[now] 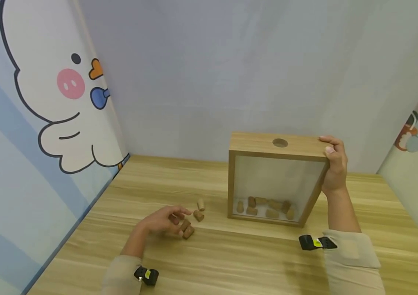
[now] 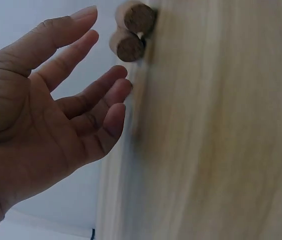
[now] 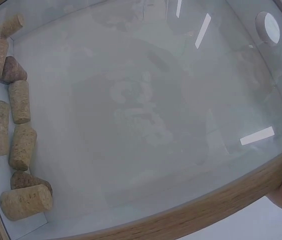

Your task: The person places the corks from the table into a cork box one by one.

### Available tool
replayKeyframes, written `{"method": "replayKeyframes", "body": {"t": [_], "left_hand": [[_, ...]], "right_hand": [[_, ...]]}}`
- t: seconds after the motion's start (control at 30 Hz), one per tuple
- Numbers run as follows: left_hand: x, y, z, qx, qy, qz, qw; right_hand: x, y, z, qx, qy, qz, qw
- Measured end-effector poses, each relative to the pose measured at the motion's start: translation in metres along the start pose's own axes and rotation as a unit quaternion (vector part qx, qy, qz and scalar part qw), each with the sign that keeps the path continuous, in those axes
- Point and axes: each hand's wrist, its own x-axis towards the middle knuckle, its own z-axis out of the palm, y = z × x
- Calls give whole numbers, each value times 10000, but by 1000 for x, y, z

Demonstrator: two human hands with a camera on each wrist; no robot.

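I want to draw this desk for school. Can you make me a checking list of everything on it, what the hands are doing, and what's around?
Surface: wooden table, light grain.
Job's things: wooden box with glass front, upright, hole on top, corks inside piled at the bottom; loose corks on the table.
Clutter: nothing seen.
Grippers: left hand open over the loose corks; right hand grips the box's top right corner.
Cables: nothing seen.
Surroundings: cartoon duck wall, plain grey wall.
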Motion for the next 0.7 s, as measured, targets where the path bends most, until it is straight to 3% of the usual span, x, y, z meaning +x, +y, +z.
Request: {"method": "replayKeyframes", "body": {"t": [0.33, 0.53, 0.7], "left_hand": [[10, -7, 0, 422, -328, -117, 9985], [9, -10, 2, 357, -182, -72, 9992], [4, -4, -1, 405, 69, -53, 9991]], "right_hand": [[-1, 0, 1, -30, 25, -8, 10000], [-1, 1, 2, 52, 50, -21, 10000], [-1, -2, 1, -38, 85, -31, 10000]]}}
